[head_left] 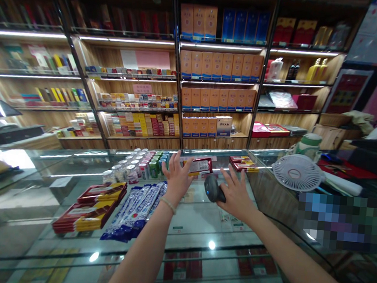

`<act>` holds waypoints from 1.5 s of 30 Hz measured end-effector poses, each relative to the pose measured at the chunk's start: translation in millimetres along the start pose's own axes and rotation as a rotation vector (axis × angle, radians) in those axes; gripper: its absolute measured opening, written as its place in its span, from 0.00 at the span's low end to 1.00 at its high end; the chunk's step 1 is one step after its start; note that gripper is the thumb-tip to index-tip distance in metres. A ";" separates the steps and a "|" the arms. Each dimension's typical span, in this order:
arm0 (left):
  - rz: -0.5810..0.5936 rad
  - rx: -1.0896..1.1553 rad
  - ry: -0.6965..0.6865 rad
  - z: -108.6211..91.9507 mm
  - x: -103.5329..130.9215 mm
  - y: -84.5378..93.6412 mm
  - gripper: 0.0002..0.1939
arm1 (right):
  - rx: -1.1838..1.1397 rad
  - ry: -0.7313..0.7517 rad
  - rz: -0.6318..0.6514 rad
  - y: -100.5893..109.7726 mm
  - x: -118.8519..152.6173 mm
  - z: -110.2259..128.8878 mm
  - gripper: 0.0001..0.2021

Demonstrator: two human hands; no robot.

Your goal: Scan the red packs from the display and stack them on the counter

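My left hand (pixel 176 180) is at the middle of the glass counter, thumb and fingers at the left end of a red and yellow packet (pixel 202 165). A white barcode label on the packet faces me. My right hand (pixel 238 196) holds a black barcode scanner (pixel 211 187) by its handle, several fingers stretched forward. The scanner's head, with a small blue light, points left near the packet. Left of my left hand lie a row of blue and white sachets (pixel 136 209), stacked red and yellow packets (pixel 90 205) and several rows of small cans (pixel 140 166).
The glass counter (pixel 201 226) has goods under it. More red packets (pixel 243 163) lie at its far edge. A white fan (pixel 298 172) and a green and white jug (pixel 308 145) stand right. A dark cable (pixel 294 230) runs along the right side. Stocked shelves (pixel 218 82) stand behind.
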State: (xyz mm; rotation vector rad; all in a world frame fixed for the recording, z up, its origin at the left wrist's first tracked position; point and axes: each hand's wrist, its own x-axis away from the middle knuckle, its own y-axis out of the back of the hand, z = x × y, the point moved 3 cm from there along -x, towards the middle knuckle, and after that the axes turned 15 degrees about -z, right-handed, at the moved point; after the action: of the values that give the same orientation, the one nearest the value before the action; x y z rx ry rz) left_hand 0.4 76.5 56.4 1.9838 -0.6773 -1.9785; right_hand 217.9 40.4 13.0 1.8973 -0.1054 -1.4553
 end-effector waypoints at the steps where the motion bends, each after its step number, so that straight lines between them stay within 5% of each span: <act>1: 0.005 -0.001 0.002 0.0 -0.2 0.2 0.38 | -0.016 0.000 0.024 -0.8 -0.5 -0.8 0.17; 13: 0.023 0.007 -0.009 0.5 -0.9 1.4 0.39 | -0.143 0.063 0.250 -1.6 0.4 -6.5 0.28; 17: 0.023 0.014 -0.001 0.7 -1.3 1.1 0.39 | -0.147 0.067 0.179 2.7 -11.3 -14.4 0.25; 23: 0.006 0.008 -0.005 1.2 -0.5 -1.2 0.39 | -0.171 -0.342 -0.172 -19.1 -67.1 -57.4 0.20; 27: 0.004 0.005 -0.003 2.8 -0.3 -2.7 0.39 | -0.158 -0.381 -0.102 -50.4 -79.8 -61.9 0.16; 32: 0.000 -0.005 -0.028 0.9 -0.6 -2.0 0.39 | -0.179 -0.273 -0.057 -66.3 -61.6 -56.6 0.18; 40: 0.004 0.002 -0.021 -3.8 -0.8 0.1 0.39 | -0.271 -0.238 -0.079 -56.0 -52.3 -56.1 0.14; 45: -0.016 -0.002 0.004 -5.0 -2.1 3.1 0.38 | -0.313 -0.217 -0.116 -37.0 -56.2 -46.3 0.21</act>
State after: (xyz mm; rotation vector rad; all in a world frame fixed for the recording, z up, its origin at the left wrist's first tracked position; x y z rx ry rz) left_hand 4.9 74.1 60.0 1.9974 -0.6605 -1.9828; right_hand 224.9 116.9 40.9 1.5128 0.1265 -1.6471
